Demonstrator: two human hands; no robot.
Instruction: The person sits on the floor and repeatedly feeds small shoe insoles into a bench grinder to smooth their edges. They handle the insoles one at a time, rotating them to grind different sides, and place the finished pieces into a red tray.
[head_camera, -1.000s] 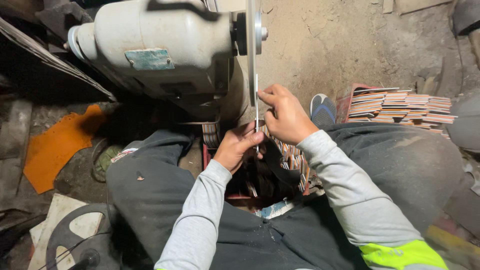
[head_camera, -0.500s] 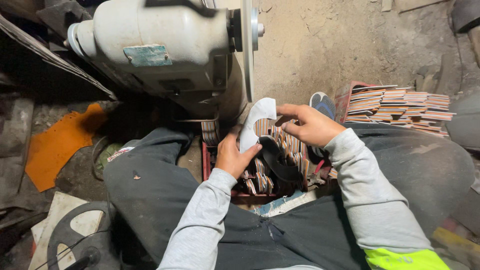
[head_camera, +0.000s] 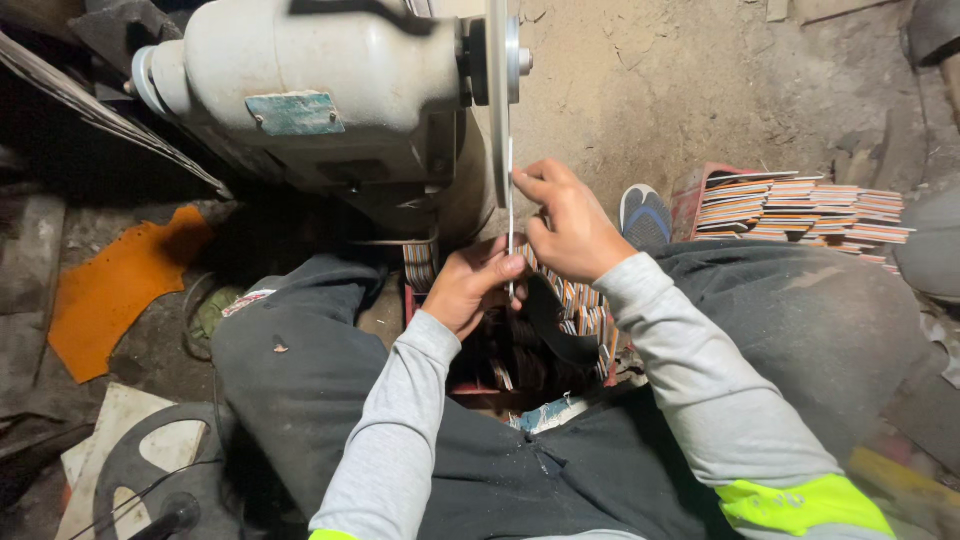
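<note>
My left hand (head_camera: 470, 283) and my right hand (head_camera: 565, 222) both pinch a thin flat white piece (head_camera: 509, 210), held edge-on against the spinning disc (head_camera: 497, 95) of a grey motor-driven machine (head_camera: 310, 85). The left hand grips its lower end, the right hand its upper part. Between my knees sits a red crate (head_camera: 560, 310) full of striped flat pieces, with a dark strap lying across it.
A second red crate (head_camera: 800, 210) stacked with striped pieces stands at the right on the dirt floor. A blue-and-white sandal (head_camera: 645, 213) lies beside it. An orange sheet (head_camera: 110, 290) lies left. A dark wheel (head_camera: 150, 470) sits at the bottom left.
Half a second ago the white piece was held flat and away from the disc, face up. Now it is turned edge-on and pressed to the disc again.
</note>
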